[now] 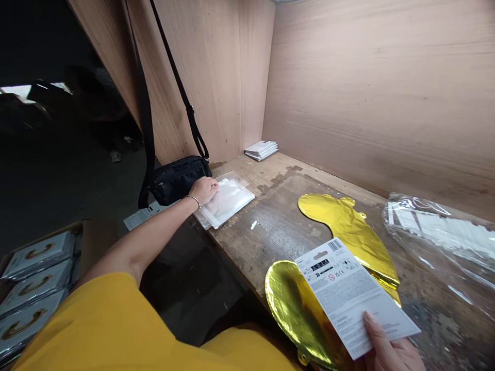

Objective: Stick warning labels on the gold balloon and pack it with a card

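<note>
My right hand point(390, 353) pinches a white printed card point(350, 293) with a hang hole and a barcode, thumb on its front. Beneath that card lies a shiny gold foil balloon point(348, 226), curved and flat, its near end reaching over the table edge. At the far left of the tabletop, my left hand point(204, 190) has its fingers curled together at a clear plastic bag on the stack of clear bags point(232, 203). The fingertips are partly hidden.
A black shoulder bag point(181, 178) hangs beside the left panel. White folded papers point(261, 149) sit in the back corner. On the right is a clear plastic bag of white pieces point(441, 232). A box of packed balloons point(38, 278) stands low at left.
</note>
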`<act>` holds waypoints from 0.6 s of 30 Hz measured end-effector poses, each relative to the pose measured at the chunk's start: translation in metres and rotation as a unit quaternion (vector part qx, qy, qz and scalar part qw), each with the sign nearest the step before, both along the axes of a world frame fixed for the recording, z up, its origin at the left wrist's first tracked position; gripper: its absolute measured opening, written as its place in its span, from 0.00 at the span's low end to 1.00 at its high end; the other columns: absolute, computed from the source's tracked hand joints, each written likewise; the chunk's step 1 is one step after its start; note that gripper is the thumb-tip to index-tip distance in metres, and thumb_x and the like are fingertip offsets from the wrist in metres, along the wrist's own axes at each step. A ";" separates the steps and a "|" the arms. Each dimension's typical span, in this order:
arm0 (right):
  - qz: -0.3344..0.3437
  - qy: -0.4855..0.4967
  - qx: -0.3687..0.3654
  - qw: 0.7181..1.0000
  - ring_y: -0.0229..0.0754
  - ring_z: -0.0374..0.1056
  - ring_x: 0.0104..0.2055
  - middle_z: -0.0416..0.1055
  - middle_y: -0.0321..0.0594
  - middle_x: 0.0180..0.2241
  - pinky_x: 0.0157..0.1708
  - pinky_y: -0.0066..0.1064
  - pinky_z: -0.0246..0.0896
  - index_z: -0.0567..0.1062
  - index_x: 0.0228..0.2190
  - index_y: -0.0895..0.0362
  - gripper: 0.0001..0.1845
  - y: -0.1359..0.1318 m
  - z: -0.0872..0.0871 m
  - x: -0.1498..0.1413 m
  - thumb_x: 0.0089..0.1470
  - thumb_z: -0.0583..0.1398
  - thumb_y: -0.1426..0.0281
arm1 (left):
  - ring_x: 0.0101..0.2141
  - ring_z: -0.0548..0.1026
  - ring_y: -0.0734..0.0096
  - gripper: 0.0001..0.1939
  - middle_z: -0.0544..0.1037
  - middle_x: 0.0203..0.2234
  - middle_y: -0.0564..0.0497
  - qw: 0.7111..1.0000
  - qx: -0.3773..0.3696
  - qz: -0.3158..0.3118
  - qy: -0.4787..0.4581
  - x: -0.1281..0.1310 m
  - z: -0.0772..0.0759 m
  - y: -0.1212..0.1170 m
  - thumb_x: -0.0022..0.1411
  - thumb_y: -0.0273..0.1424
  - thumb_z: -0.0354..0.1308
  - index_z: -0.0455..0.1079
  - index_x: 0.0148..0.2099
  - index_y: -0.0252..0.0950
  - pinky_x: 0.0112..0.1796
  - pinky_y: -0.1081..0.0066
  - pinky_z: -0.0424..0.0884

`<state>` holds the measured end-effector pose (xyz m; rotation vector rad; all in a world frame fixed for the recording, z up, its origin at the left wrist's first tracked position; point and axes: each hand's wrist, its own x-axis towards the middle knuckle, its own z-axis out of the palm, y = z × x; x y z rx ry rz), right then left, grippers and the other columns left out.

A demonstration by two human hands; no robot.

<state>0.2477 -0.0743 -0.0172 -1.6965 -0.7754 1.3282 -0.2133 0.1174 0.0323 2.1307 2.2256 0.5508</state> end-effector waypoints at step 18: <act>-0.350 -0.062 0.293 0.888 0.48 0.71 0.49 0.75 0.44 0.46 0.55 0.47 0.63 0.75 0.44 0.59 0.21 -0.023 0.014 0.020 0.47 0.64 0.65 | 0.28 0.74 0.71 0.14 0.78 0.31 0.50 0.859 -0.261 -0.409 -0.163 0.282 0.006 -0.111 0.66 0.36 0.46 0.70 0.41 0.35 0.29 0.73 0.67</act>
